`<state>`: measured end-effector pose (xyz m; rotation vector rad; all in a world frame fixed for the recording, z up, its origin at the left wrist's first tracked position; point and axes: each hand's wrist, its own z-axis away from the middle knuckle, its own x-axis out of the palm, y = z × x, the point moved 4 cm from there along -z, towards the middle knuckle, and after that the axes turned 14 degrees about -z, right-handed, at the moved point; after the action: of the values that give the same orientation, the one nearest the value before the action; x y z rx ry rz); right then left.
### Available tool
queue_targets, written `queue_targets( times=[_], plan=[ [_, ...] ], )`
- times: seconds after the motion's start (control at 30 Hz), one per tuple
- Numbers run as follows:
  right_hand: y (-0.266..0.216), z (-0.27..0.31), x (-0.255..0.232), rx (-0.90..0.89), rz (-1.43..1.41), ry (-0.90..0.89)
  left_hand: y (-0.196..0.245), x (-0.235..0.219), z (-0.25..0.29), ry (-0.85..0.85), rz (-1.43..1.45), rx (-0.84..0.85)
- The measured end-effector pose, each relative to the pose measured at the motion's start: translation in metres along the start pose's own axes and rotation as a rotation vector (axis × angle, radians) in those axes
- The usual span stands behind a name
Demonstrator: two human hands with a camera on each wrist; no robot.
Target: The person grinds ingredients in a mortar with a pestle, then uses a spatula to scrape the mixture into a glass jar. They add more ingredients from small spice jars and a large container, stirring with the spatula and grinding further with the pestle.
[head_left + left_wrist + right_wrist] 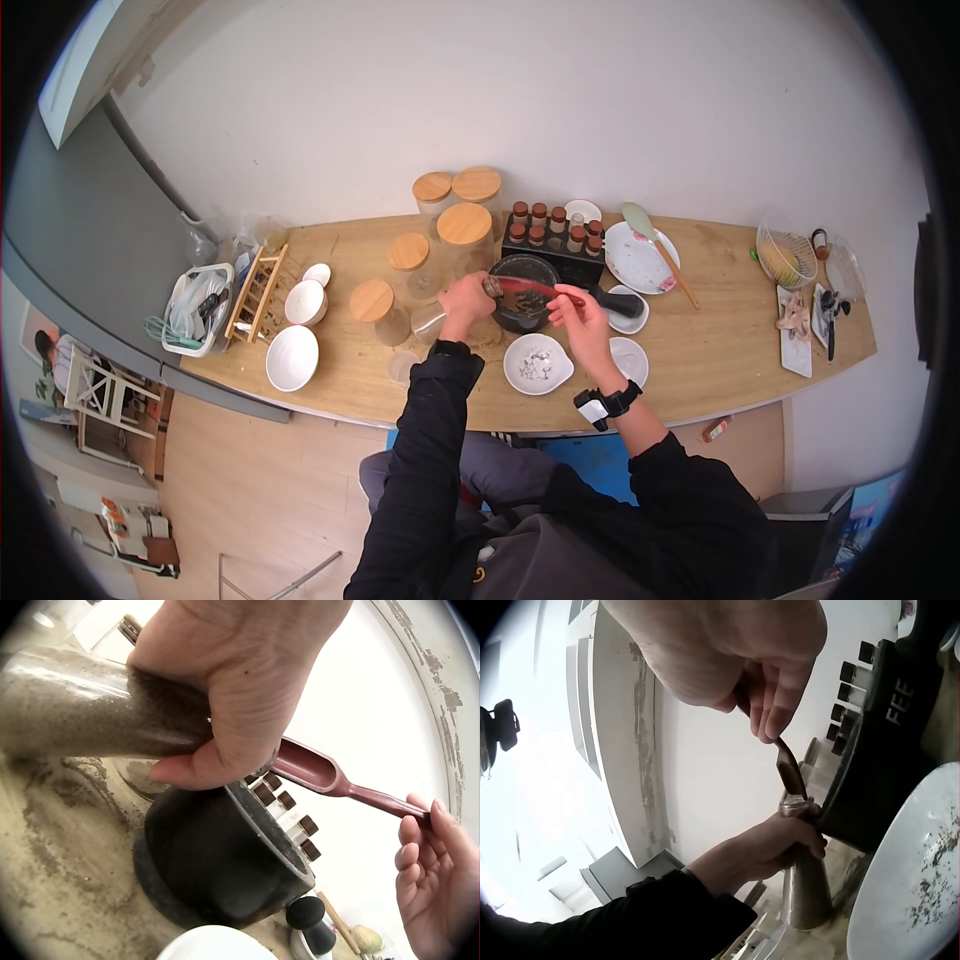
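My left hand (pixel 466 303) grips a glass bottle (pixel 97 705) of brownish powder near its mouth; the bottle lies tilted beside a black mortar (pixel 217 855). Between thumb and fingers my right hand (pixel 585 325) pinches the handle of a dark red scoop (pixel 307 766). The scoop's end is at the bottle's mouth, over the mortar; how far inside it reaches is partly hidden by my left hand. Dark bits lie in the mortar in the head view. In front of it sits a white bowl (pixel 538 364) with dark flakes.
Wooden-lidded jars (pixel 465 224) stand behind and left. A black spice rack (pixel 552 262) is behind the mortar, with a black pestle (pixel 617 301) on a white dish to its right. Farther right lies a floral plate (pixel 640 262); white bowls (pixel 292 358) stand at left.
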<state>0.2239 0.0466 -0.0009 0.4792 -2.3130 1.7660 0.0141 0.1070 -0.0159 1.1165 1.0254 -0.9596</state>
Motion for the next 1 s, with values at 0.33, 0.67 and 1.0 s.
queue_targets(
  times=[0.33,0.67,1.0],
  plan=[
    [-0.006,-0.022,-0.015,0.042,0.261,0.056,0.001,-0.002,0.002,-0.068,0.004,-0.014],
    [-0.029,-0.041,-0.001,0.127,0.542,0.080,0.001,-0.002,0.001,-0.067,0.018,-0.014],
    [-0.005,-0.035,-0.003,0.139,0.224,0.033,0.001,-0.003,0.004,-0.010,0.001,-0.001]
  ],
)
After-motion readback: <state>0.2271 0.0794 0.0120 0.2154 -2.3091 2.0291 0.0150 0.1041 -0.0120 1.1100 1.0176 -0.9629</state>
